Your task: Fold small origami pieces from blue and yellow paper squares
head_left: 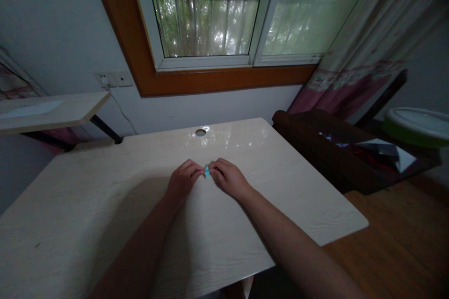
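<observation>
A small light-blue piece [206,171] shows between my fingertips over the middle of the desk. It is too small for me to tell its kind, and the fingers cover its ends. My left hand [184,177] pinches it from the left with thumb and forefinger. From the right, my right hand [229,177] pinches it in the same way, the other fingers curled in. Both hands are held close together, just above or resting on the pale wood-grain desk [287,201]; which of the two I cannot tell.
A round cable hole [200,132] lies near the desk's back edge. At left stands a raised shelf [84,105] on black legs. A wall socket [112,79] has a white cord plugged in. Beyond the right edge is dark wooden furniture [315,154] with papers and a green-and-white tub [417,126].
</observation>
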`<state>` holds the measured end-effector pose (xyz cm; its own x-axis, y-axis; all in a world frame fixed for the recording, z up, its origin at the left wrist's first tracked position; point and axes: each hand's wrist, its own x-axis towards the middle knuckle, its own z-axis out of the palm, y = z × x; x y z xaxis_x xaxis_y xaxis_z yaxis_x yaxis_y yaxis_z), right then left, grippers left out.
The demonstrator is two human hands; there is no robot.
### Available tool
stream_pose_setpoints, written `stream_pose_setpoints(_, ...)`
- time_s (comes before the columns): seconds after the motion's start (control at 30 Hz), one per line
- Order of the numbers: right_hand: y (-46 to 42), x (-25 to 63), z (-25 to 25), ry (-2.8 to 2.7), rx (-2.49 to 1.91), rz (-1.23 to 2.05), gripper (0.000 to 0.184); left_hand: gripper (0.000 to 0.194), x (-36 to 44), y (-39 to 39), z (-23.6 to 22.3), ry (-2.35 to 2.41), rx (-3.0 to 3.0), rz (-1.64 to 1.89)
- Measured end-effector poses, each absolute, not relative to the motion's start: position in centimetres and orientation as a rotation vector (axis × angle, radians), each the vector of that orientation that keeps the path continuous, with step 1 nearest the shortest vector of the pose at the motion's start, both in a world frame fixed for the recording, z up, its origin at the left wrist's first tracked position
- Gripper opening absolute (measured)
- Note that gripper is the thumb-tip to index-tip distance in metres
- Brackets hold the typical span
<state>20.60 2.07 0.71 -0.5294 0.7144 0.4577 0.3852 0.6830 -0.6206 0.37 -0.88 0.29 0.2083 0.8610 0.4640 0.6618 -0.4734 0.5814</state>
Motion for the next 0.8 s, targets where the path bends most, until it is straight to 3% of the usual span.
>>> stream_pose_setpoints(0.8, 2.42, 20.75, 0.33, -2.102, -0.889, 0.597, 0.010, 0.006, 0.32, -0.87, 0.28, 1.485, 2.157, 1.235)
